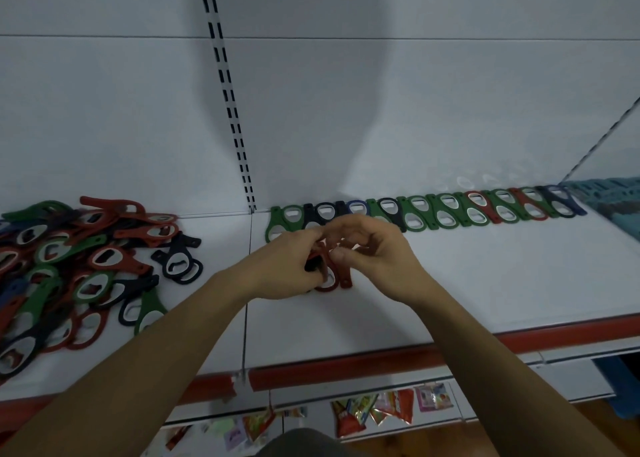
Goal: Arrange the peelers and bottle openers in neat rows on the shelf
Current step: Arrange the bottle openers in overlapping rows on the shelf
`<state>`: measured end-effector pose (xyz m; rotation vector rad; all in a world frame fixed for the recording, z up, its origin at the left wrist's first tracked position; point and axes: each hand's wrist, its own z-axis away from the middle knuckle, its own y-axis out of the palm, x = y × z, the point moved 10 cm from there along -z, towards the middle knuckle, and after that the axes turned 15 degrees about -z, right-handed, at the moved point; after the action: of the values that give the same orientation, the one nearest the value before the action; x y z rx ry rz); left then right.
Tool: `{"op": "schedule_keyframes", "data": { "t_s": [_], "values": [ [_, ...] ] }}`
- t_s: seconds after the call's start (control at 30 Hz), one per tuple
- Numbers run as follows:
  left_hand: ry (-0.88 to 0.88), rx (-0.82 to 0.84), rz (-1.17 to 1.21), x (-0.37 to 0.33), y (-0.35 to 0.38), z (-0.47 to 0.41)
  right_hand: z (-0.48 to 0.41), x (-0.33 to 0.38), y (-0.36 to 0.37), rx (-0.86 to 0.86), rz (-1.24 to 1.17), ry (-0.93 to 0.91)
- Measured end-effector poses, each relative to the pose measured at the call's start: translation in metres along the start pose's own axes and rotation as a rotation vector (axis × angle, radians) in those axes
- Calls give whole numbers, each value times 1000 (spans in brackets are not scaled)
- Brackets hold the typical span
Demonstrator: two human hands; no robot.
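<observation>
The left hand (pixel 284 266) and right hand (pixel 375 248), fingers curled, grip red openers (pixel 344 280), seemingly interlocked; separate them first, then lay each flat, aligned with the back row (pixel 450 210).

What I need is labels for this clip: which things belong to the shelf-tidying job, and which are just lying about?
Job: left hand, right hand, the red openers they grip, finished row along the back, loose pile at left, shelf.
Lying about: snack packets hanging below, teal basket at right, blue crate below.
</observation>
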<state>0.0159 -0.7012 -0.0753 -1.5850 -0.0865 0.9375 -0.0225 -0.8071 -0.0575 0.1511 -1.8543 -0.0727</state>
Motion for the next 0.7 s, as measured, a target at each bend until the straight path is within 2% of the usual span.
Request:
{"op": "schedule_keyframes", "data": {
  "t_s": [0.1, 0.17, 0.27, 0.3, 0.37, 0.5, 0.63, 0.7],
  "values": [
    [-4, -18, 34, -4, -2, -3, -1, -2, 4, -9, -19, 0],
    [-5, -35, 81, -4, -6, -5, -1, 1, -9, -103, -59, -23],
    [-1, -137, 77, 2, -17, -3, 1, -1, -43, -295, -268, 7],
    [-12, -164, 52, 5, -19, -2, 2, -2, -56, -347, -256, 22],
    [-18, -172, -57, 7, -17, -2, 2, -6, -75, -375, -42, 76],
    [8, -122, -275, 0, -1, -10, 2, -25, -85, -285, 622, 237],
    [19, -177, -388, -4, 2, -16, 8, -34, -74, -248, 801, 238],
    [20, -198, -427, -5, 3, -18, 10, -28, -71, -253, 840, 168]
  ]
}}
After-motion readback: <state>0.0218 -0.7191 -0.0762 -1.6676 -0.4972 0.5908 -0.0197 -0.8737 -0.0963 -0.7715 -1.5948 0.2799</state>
